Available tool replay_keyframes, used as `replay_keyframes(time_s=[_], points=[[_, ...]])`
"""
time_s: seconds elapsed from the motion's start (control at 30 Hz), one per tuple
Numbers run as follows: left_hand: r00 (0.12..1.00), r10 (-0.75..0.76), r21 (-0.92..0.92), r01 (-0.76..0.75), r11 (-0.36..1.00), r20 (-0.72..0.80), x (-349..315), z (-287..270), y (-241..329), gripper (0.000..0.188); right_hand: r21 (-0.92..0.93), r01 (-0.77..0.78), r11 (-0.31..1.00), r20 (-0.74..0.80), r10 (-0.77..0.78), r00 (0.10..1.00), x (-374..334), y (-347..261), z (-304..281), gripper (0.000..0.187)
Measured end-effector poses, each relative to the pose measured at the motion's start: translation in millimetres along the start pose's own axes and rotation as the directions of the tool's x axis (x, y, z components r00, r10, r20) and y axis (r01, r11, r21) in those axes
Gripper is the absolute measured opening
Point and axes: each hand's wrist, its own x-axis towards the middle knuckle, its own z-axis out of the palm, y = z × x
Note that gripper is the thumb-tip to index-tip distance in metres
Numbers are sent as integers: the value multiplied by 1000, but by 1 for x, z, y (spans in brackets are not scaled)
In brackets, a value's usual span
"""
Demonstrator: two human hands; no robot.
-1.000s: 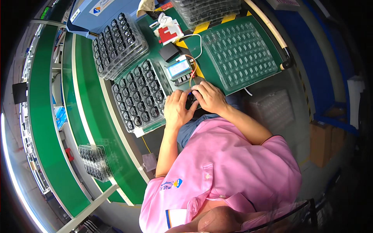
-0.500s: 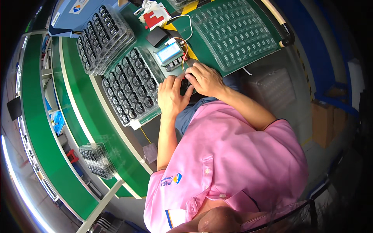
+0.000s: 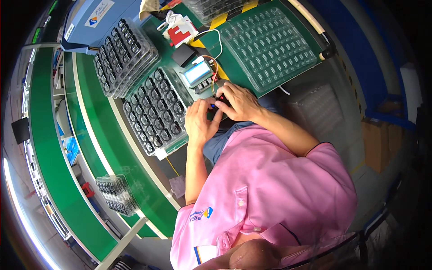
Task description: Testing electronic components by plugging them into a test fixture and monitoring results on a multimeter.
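My left hand (image 3: pixel 201 120) and my right hand (image 3: pixel 239 101) meet at the front edge of the green table. Between their fingertips they pinch a small black device (image 3: pixel 220 101) that shows a red and a blue spot. My fingers cover much of it, so its full shape is hidden. Just beyond the hands sits a small test board (image 3: pixel 198 75) with a lit screen and thin coloured wires. To the left of my left hand lies a transparent tray (image 3: pixel 167 146) holding rows of black looped devices (image 3: pixel 155 110).
Stacked trays of similar devices (image 3: pixel 119 56) stand at the far left, by a blue bin (image 3: pixel 110 27). A transparent moulded tray (image 3: pixel 270 49) lies on the right. Behind the board are a black block (image 3: pixel 183 55) and a red-and-white item (image 3: pixel 181 32). A green conveyor (image 3: pixel 101 117) runs along the left.
The view has shifted slightly, so the table appears lower. Red and blue spots now show on the black device. Both hands keep their hold at the same place by the board.
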Motion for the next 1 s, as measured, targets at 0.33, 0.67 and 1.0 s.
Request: replay_keyframes(time_s=[0.33, 0.67, 1.0], points=[[977, -198, -408, 212, 888, 77, 3, -13, -4, 32, 227, 11, 974, -86, 9, 996, 30, 11, -33, 17], [932, -360, -744, 265, 613, 36, 34, -27, -9, 33, -307, 60, 950, -65, -84, 994, 133, 140, -115, 15], [988, -152, -266, 152, 952, 20, 138, 3, -20, 27, -104, 28, 994, -115, -40, 993, 127, 179, -103, 13]])
